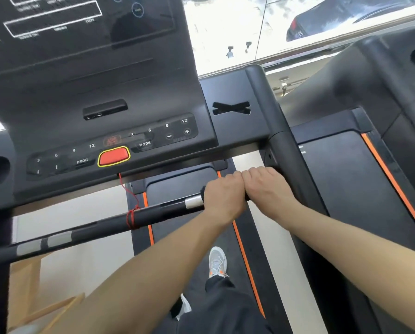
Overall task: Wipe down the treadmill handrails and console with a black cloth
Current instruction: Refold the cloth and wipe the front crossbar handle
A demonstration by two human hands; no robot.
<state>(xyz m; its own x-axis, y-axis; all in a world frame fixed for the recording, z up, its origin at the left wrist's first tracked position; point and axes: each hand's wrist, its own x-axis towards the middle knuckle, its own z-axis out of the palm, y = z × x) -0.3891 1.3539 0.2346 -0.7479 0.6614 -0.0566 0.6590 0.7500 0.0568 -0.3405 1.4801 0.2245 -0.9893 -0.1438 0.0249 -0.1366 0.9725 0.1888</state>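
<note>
The console (119,141) reads "MODE", "PROG", 3, 6, 9, 12, with one red button (113,156). The left hand (223,195) and right hand (265,186) both grip one handrail (153,214), with a black cloth (203,190) under the left.

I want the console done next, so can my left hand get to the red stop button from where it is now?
Probably yes. The left hand grips the front crossbar just below and right of the red stop button, with only open air between them. The thin red cord hangs left of that path.
</note>
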